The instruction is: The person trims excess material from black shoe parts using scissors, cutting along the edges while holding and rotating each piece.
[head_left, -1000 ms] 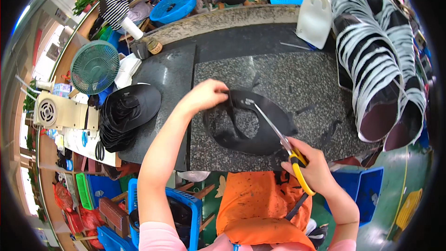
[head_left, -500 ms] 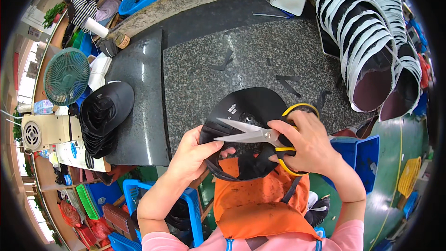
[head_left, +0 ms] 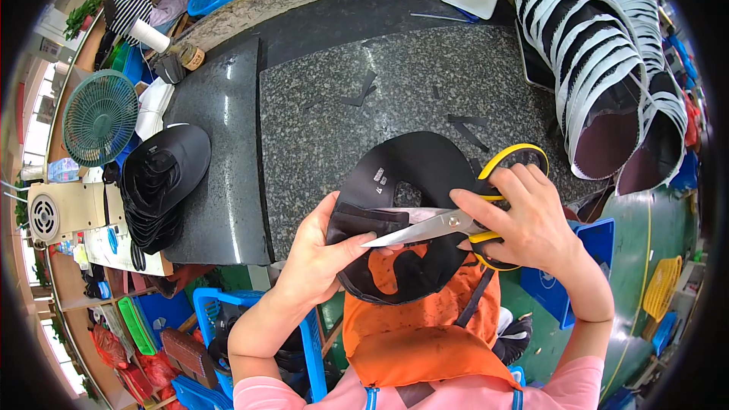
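Note:
My left hand (head_left: 307,254) is closed on the left edge of a black shoe upper (head_left: 425,159), thumb on top. The upper is a curved piece with an opening in its middle and small pale print. My right hand (head_left: 524,216) has its fingers through the yellow-handled loops of a pair of scissors (head_left: 454,220). Their metal blades are parted and point left over the opening. The lower blade's tip lies near my left thumb; the other blade's tip is hidden behind a dark band of the upper. Below hangs an orange apron (head_left: 425,357).
Dark scraps (head_left: 467,129) lie on the speckled stone slab (head_left: 319,137). Stacked black uppers (head_left: 163,182) are at left, near a green fan (head_left: 100,118). White-edged black pieces (head_left: 600,68) stand in rows at right, above a blue bin (head_left: 600,247). Another person (head_left: 129,4) sits far left.
The scissors' upper blade has passed behind the band of the upper; before, both blades showed in front. My right hand has shifted slightly right, and the view has shifted a little.

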`<state>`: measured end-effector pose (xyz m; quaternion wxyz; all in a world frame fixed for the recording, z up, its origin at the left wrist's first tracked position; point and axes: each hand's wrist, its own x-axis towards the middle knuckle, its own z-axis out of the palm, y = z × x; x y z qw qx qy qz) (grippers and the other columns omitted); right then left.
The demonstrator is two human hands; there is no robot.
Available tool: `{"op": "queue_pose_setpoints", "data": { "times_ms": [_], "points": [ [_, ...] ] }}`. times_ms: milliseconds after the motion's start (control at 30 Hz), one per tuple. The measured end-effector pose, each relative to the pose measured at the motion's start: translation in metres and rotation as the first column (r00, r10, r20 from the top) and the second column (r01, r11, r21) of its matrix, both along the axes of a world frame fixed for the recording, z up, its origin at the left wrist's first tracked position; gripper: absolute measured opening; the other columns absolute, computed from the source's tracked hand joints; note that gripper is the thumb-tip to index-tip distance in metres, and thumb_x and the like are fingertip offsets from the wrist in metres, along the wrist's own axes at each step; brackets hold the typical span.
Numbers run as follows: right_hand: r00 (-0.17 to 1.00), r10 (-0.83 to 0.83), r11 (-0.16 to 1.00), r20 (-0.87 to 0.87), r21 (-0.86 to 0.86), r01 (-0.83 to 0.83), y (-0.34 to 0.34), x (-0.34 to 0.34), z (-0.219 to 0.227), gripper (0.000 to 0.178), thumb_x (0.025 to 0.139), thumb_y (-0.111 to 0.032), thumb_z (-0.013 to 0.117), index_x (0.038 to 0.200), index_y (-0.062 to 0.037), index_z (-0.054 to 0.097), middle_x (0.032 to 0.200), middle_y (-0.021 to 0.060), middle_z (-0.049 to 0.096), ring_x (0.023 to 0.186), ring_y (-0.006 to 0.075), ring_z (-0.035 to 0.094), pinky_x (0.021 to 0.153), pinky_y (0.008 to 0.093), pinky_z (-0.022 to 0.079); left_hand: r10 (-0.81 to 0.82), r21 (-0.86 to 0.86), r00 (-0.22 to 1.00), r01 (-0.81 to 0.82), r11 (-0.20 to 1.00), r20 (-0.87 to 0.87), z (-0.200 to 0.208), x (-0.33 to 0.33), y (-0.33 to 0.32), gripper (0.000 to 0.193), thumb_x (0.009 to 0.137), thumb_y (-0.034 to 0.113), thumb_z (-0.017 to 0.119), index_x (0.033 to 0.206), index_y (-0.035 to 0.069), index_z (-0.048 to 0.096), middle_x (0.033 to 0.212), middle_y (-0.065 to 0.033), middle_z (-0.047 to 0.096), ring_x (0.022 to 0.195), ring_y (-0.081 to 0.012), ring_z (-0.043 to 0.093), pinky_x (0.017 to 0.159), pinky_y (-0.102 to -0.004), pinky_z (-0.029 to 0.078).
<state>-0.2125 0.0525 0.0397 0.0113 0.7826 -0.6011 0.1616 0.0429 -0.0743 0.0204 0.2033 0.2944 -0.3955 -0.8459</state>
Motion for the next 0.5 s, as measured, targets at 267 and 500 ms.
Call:
{"op": "queue_pose_setpoints", "data": {
  "times_ms": [267,500],
  "points": [
    [0.997,0.056,0.995,0.061,0.081,-0.061,0.001,-0.009,0.005,0.07,0.054,-0.024,0.082,0.12,-0.017,0.062,0.083,0.0045,0.049,0.07,0.0232,0.053,0.062,0.0363,0.043,-0.072,-0.051,0.997,0.07,0.996,-0.035,0.007,0.0,0.006,0.048,0.088,-0.006,0.06,0.131,-0.005,0.039,0.121,-0.0228,0.061,0.109,-0.0325,0.065,0.096,-0.0417,0.051],
    [0.987,0.08,0.992,0.139,0.087,-0.093,-0.002,-0.011,0.011,0.069,0.055,-0.027,0.083,0.12,-0.0158,0.062,0.081,0.0047,0.049,0.064,0.0229,0.053,0.058,0.0353,0.043,0.0,-0.19,0.996,0.017,0.982,0.093,0.017,-0.002,0.011,0.043,0.089,-0.011,0.055,0.128,-0.002,0.04,0.119,-0.0171,0.061,0.109,-0.0228,0.063,0.099,-0.0376,0.049]
  ]
}}
